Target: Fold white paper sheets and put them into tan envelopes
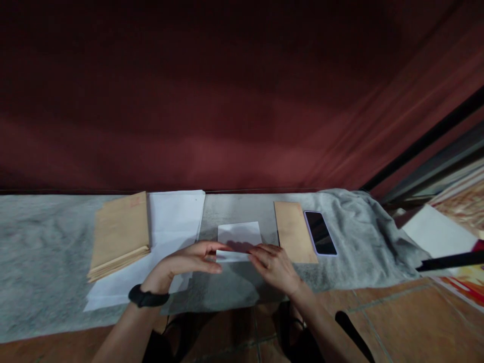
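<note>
A small white sheet of paper (239, 232) lies in front of me on the grey cloth, its near edge folded up into a narrow flap. My left hand (194, 257) holds the left end of that fold, thumb below and fingers above. At the right end, my right hand (273, 264) pinches the fold with bent fingers. To the left, a stack of brown envelopes (121, 229) rests on larger white sheets (176, 212). A single brown envelope (295, 232) lies just right of my right hand.
A phone (320, 233) in a pale purple case lies beside the single envelope. The grey cloth (45, 252) covers the long surface and bunches up at the right (363, 237). A dark red wall-like panel (234, 101) stands behind. Tiled floor (427, 312) shows below.
</note>
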`<state>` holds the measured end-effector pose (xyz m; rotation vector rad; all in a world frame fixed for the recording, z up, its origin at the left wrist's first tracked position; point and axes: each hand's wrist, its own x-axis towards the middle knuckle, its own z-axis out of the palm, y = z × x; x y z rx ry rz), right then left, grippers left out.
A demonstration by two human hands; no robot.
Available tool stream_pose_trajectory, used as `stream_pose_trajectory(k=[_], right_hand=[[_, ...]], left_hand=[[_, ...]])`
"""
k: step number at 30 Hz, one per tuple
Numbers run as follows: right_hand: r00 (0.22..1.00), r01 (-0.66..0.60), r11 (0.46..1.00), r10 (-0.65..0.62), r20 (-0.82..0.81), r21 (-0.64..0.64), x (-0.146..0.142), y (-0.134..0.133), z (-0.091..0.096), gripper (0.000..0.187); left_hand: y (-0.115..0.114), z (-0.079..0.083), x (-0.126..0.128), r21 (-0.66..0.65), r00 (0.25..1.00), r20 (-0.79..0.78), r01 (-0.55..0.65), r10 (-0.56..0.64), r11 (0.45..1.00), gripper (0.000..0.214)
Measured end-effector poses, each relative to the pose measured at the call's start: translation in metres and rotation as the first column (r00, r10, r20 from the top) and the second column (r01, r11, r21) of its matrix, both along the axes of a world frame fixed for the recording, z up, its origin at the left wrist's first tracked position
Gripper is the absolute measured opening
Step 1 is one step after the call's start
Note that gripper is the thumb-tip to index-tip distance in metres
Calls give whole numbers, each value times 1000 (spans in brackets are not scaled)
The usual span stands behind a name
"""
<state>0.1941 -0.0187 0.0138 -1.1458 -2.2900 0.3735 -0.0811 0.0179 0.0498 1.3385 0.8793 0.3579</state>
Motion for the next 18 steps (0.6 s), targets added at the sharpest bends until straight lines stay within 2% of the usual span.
stream_pose_trajectory(k=[4,8,10,14,18], right_hand=[[980,95,988,-114,-162,-124,-5,7,0,24],[896,230,938,-308,-318,-261,-8,11,-7,35],[865,259,917,-360,-350,-302,-8,14,-14,41],[859,328,892,-419,-296,-311,-10,17,-26,47],[868,458,860,-487,-97,-223,-12,18,-36,53]], left_hand=[[7,-22,7,26,995,-22,-101,102,995,39],[14,-33,8,77,977,5,-215,215,974,37],[17,-36,9,104,959,16,-284,284,953,39],[20,-45,13,120,924,10,-382,383,916,41],[24,-60,18,160,883,23,-466,469,870,42]])
